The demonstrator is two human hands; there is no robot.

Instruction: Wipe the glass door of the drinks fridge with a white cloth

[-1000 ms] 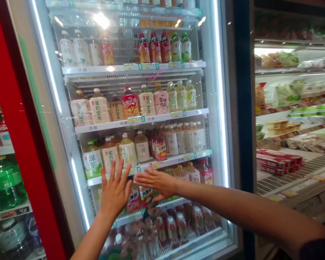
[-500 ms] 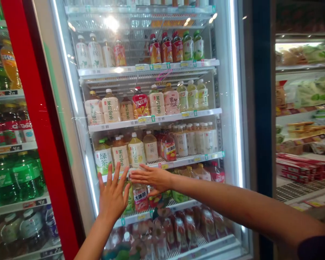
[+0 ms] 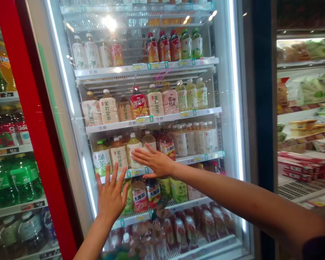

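Note:
My left hand [image 3: 111, 196] is raised, palm toward the glass door of a lit drinks fridge, its fingers spread and nothing in it. To its right and a little higher, my right hand [image 3: 154, 161] reaches across with fingers stretched out, also holding nothing. It overlaps a bottle with a cream label [image 3: 134, 148] on the third shelf. A green-capped bottle [image 3: 100, 159] stands above my left hand. Below my right hand are a bottle of red drink [image 3: 139, 196] and a darker one [image 3: 153, 193]. Whether either palm touches the glass I cannot tell.
Several bottles stand on the upper shelf [image 3: 151, 65] and the shelf beneath [image 3: 157, 118]. A red frame [image 3: 29, 119] separates the fridge from soda shelves at left. On the right, an open cooler holds packaged food and red boxes [image 3: 300, 166].
My right hand has moved up, away from my left hand, and its fingers are more spread. My left hand has shifted slightly left. The view has moved a little.

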